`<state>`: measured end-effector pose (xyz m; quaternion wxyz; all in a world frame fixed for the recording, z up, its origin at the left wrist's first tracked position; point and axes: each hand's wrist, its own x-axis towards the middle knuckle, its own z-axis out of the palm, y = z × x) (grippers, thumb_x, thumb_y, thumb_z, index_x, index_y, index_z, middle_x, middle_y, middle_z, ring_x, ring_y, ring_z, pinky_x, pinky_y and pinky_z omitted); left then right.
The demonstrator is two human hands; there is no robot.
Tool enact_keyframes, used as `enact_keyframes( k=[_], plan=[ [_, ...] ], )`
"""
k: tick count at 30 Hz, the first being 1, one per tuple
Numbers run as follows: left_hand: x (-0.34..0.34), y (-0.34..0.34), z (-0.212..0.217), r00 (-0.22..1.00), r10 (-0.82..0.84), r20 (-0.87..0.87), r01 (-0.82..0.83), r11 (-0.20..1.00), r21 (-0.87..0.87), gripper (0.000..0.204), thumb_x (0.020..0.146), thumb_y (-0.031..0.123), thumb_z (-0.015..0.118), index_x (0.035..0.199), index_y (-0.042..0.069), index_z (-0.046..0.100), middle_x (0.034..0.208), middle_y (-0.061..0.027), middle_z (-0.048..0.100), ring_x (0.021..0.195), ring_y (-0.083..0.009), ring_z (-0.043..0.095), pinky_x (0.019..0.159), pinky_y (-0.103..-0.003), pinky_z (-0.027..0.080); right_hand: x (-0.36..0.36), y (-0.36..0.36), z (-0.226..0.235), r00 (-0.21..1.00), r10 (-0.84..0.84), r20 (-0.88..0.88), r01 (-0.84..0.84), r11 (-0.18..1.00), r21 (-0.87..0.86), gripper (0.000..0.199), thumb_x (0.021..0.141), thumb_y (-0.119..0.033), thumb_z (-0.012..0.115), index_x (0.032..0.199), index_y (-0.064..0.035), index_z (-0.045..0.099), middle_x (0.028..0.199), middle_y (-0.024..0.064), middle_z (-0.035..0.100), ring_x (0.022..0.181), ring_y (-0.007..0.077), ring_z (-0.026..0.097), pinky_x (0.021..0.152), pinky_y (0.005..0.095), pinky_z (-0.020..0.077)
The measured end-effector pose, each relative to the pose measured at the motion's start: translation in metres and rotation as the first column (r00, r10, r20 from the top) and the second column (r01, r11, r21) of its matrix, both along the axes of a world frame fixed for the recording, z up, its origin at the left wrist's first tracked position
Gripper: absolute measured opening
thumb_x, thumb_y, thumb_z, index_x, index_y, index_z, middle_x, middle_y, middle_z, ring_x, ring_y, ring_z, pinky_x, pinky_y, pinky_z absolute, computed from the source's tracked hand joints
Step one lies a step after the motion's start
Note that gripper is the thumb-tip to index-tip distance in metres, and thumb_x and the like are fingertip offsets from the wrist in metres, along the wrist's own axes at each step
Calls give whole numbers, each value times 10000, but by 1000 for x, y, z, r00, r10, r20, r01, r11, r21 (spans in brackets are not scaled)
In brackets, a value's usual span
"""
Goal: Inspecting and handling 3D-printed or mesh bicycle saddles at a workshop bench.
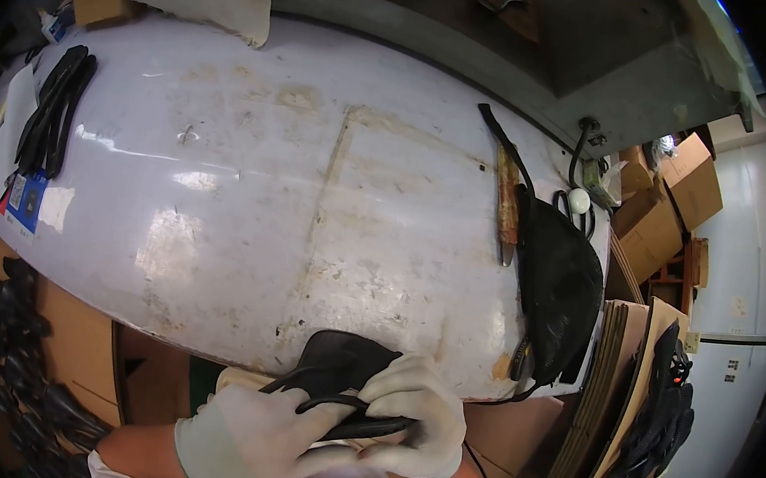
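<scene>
Both my hands wear pale work gloves and meet at the near edge of the table. Between them is a soft black leather-like piece with a folded edge; its exact kind does not show. My left hand is closed on its left and lower side, with the fingers bent over the fold. On the right side, my right hand grips the folded edge between thumb and fingers. The far part of the piece lies against the table edge. Some of it is hidden under my fingers.
On the right of the white stained table lie a black pouch-like item with a strap and a worn long-handled tool. Black strips lie at left. Cartons and dark piles flank the table.
</scene>
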<state>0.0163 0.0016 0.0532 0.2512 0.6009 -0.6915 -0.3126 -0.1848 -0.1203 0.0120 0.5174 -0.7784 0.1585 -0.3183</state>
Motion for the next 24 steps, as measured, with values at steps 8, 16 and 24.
enact_keyframes(
  k=[8,16,24],
  plan=[
    [-4,2,2,978,-113,174,92,988,120,458,905,400,714,1220,68,693,818,-138,623,615,-266,652,474,-369,509,2,-4,6,996,-33,-85,26,996,-90,489,624,-241,984,958,4,724,911,145,764,818,277,740,776,384,540],
    [-8,13,-5,951,-36,306,18,998,60,453,900,372,719,1226,58,699,850,-187,651,612,-273,660,464,-394,504,4,-5,14,992,-17,-128,1,992,-124,540,623,-270,988,1000,14,726,933,158,758,874,291,737,786,381,553],
    [2,37,-54,67,338,-939,33,939,341,296,890,149,714,1026,-107,658,806,-141,689,527,-147,604,497,-295,490,22,30,-14,965,-168,203,13,801,598,752,907,-622,723,1040,115,654,867,212,724,841,357,732,781,453,613]
  ],
)
